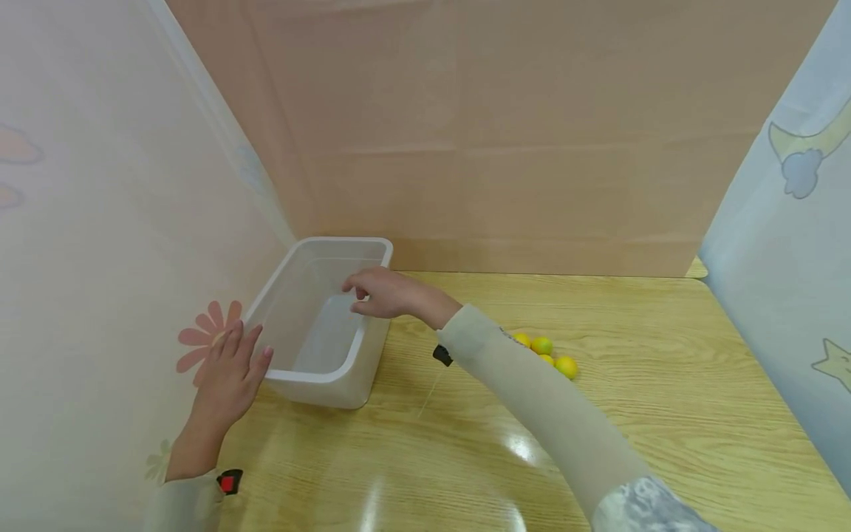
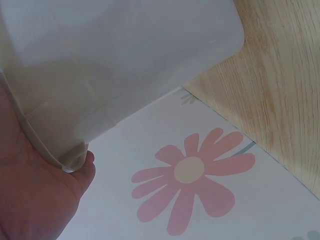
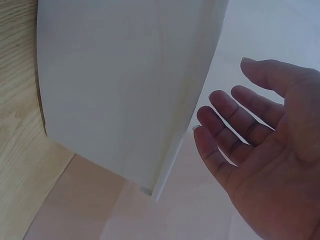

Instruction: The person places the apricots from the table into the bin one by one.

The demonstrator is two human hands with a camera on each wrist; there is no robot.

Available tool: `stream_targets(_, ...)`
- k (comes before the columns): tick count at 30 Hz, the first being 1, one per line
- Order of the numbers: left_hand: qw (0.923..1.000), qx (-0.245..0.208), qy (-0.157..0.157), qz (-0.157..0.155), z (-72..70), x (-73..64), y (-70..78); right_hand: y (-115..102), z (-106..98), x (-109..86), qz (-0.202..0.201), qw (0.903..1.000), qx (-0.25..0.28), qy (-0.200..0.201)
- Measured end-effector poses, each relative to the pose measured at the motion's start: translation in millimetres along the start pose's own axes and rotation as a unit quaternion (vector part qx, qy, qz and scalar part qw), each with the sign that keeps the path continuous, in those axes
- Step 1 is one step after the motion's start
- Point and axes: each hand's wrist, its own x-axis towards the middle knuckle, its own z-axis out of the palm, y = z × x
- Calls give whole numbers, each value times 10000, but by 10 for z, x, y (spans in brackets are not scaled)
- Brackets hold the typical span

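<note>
A white plastic bin (image 1: 368, 362) stands at the left of the table, its inner floor in sight. My left hand (image 1: 229, 377) is at the bin's near left corner, fingers extended; in the left wrist view that hand (image 2: 37, 195) rests against the rim corner. Over the bin's right rim hangs my right hand (image 1: 382, 292). Its fingers are loosely bent, and the right wrist view shows nothing in that hand (image 3: 270, 145). Several small yellow and yellow-green round fruits (image 1: 566, 367) lie on the table beyond my right sleeve, which hides part of them.
The wood-grain table (image 1: 665, 414) extends to the right. A brown backdrop (image 1: 505, 148) rises behind it. A pale printed wall (image 1: 100, 244) stands close along the bin's left side, and another printed wall (image 1: 791, 258) bounds the right.
</note>
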Motion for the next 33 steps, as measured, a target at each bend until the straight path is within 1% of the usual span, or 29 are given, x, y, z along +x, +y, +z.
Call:
stream_targets(4, 10000, 22, -40, -48, 3, 6, 3, 21, -40, -83, 4, 9999, -116, -12)
stream_targets(7, 10000, 43, -46, 6, 34, 41, -11, 65, -99, -196, 50, 9998, -182, 62)
stream_targets(10, 10000, 54, -43, 61, 49, 67, -13, 144, -161, -324, 47, 9993, -274, 239)
stream_targets(14, 10000, -12, -83, 4, 37, 66, 7, 262, -227, -514, 46, 9983, -372, 457)
stream_targets(19, 9999, -70, -109, -1, 30, 54, 10, 437, -266, -819, 171, 9971, -331, 669)
stream_targets(25, 9999, -67, -119, 14, 35, 43, 2, 609, -286, -1236, 569, 9963, -53, 638)
stream_targets(29, 9999, -63, -112, 11, 43, 43, -9, 712, -296, -1454, 785, 9944, 21, 707)
stream_targets(33, 9999, -49, -97, 3, 47, 45, -21, 829, -294, -1647, 890, 9919, 67, 898)
